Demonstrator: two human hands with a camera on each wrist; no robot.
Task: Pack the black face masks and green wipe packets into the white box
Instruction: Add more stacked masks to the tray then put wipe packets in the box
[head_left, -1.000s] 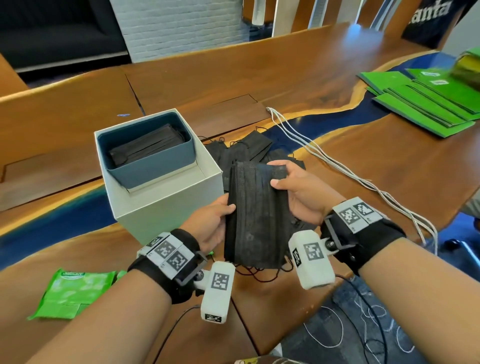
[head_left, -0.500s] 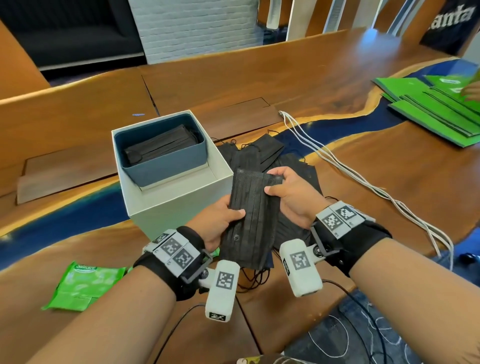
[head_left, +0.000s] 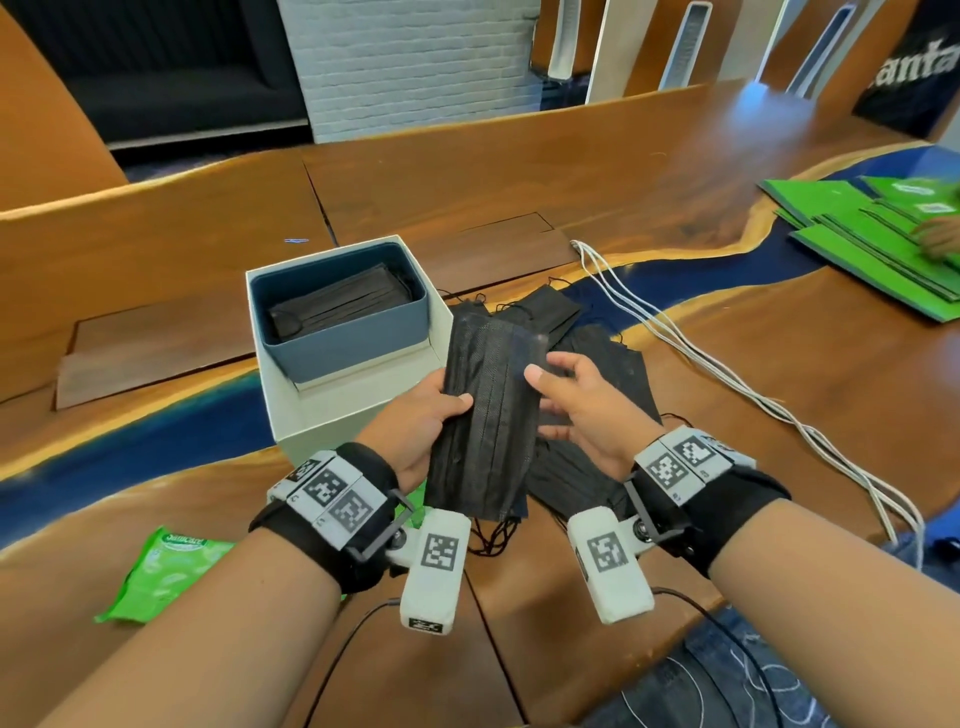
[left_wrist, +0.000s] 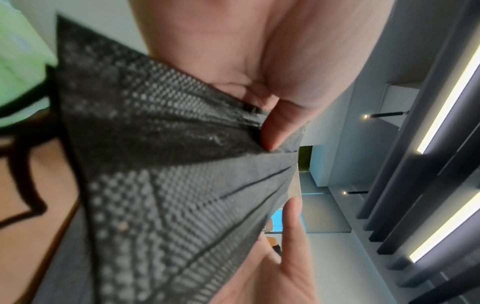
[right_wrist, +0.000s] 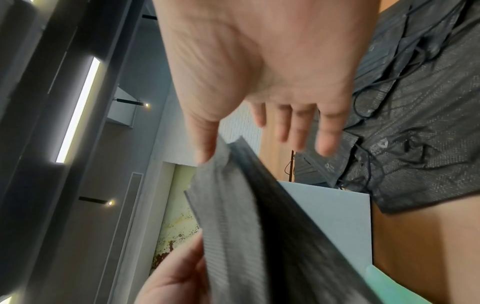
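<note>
My left hand (head_left: 434, 415) grips a stack of black face masks (head_left: 488, 415) by its left edge, thumb on top, just right of the white box (head_left: 332, 415). In the left wrist view the thumb (left_wrist: 280, 131) presses the mask fabric (left_wrist: 168, 185). My right hand (head_left: 563, 395) hovers at the stack's right edge with fingers spread; in the right wrist view that hand (right_wrist: 272, 82) is open beside the stack (right_wrist: 259, 226). The box's blue inner tray (head_left: 343, 348) holds more black masks (head_left: 337, 306). A loose pile of masks (head_left: 602, 364) lies under my right hand. A green wipe packet (head_left: 166, 571) lies at the near left.
White cords (head_left: 727, 374) run diagonally across the wooden table on the right. Green folders (head_left: 872, 244) lie at the far right, with another person's hand (head_left: 940, 241) on them. The table's near edge is just below my wrists.
My right hand has let go of the mask stack and opened its fingers. The left hand keeps hold and has brought the stack closer to the box.
</note>
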